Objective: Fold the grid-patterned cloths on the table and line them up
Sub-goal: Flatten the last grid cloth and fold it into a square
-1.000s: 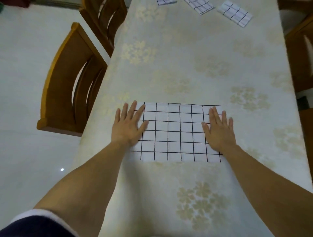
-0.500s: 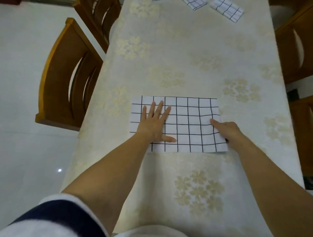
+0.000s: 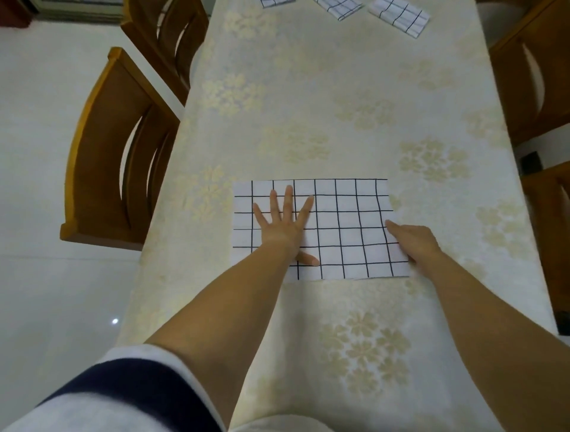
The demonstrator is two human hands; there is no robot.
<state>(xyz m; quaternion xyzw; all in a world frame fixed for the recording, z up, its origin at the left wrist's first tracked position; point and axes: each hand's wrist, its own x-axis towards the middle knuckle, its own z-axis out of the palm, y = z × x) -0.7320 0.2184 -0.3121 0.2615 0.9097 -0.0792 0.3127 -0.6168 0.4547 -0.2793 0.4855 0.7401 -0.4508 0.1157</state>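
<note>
A white cloth with a black grid point(image 3: 348, 234) lies flat as a wide rectangle on the near middle of the table point(image 3: 308, 92). My left hand point(image 3: 282, 225) presses flat on its left half with the fingers spread and the thumb out to the right. At the cloth's right edge my right hand point(image 3: 413, 240) has its fingers curled on the edge and pinches it; the edge there is slightly raised and wavy. Three folded grid cloths, one point(image 3: 274, 2) at the left, one point(image 3: 337, 7) in the middle and one point(image 3: 399, 15) at the right, lie at the table's far end.
The table carries a cream cloth with pale flower prints. Two wooden chairs point(image 3: 101, 148) point(image 3: 166, 40) stand along its left side and two more point(image 3: 530, 71) point(image 3: 552, 222) along its right side. A pale tiled floor lies to the left.
My left hand slid from the cloth's left edge onto its left half. My right hand went from lying flat on the cloth to curling on its right edge, which now lifts slightly.
</note>
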